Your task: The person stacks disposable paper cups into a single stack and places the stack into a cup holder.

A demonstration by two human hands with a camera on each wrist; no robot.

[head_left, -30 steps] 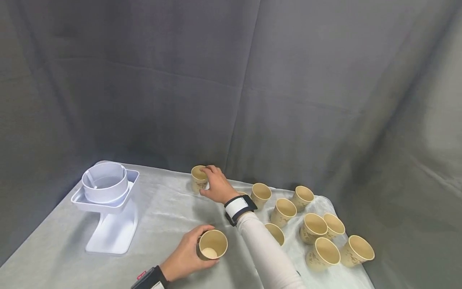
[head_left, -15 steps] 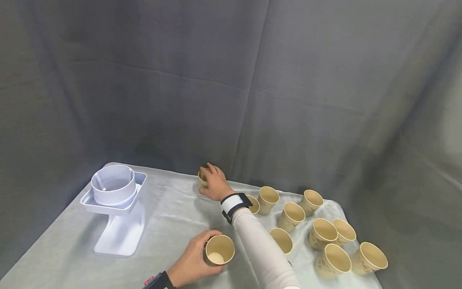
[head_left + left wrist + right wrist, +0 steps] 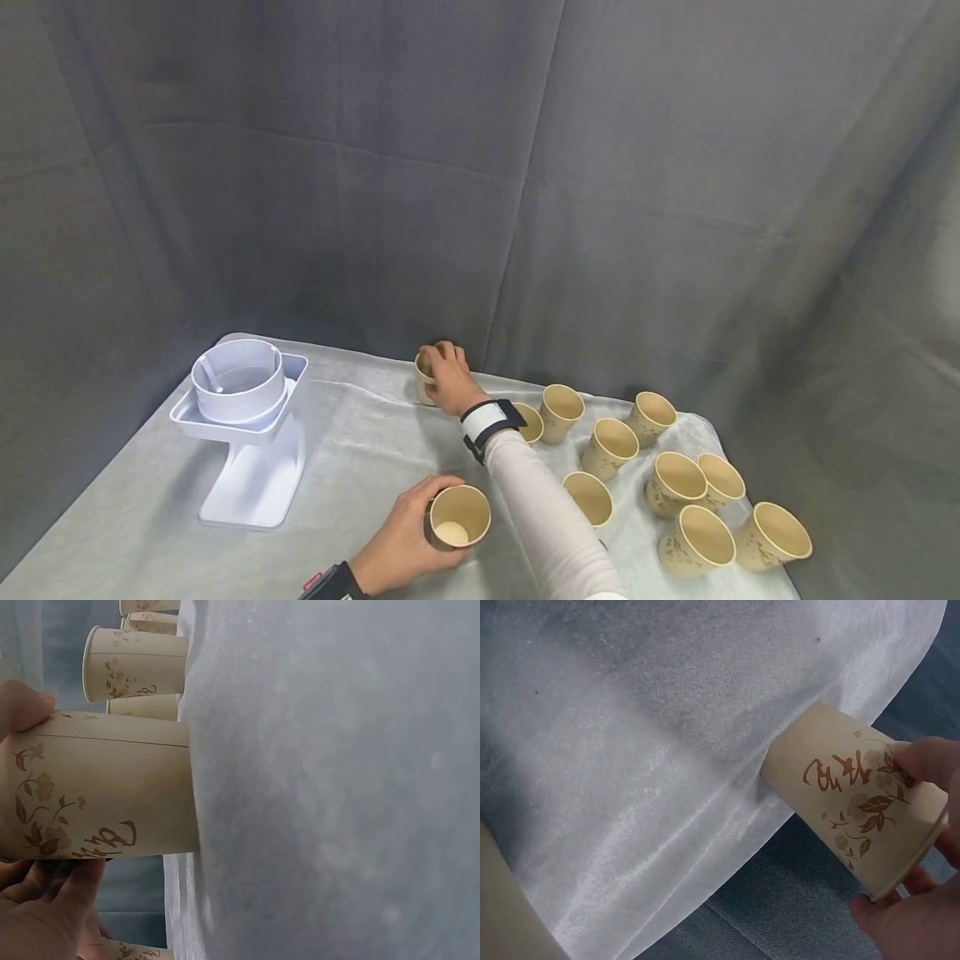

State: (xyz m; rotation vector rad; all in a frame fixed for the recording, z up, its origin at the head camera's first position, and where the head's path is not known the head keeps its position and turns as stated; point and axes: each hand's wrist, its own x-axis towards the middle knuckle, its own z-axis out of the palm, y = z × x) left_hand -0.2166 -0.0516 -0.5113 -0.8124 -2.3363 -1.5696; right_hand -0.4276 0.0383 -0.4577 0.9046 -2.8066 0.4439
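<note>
Left wrist: thumb point(image 3: 21, 707) and fingers point(image 3: 78, 891) flank the cup point(image 3: 112, 787).

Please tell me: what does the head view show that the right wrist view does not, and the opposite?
Only the head view shows the white plastic stand bearing a round white tub, and the person's left grip.

Only the right wrist view shows clear brown floral print and lettering on the far beige paper cup.

Both show that cup, held by the right grip, and the pale cloth tabletop.
</note>
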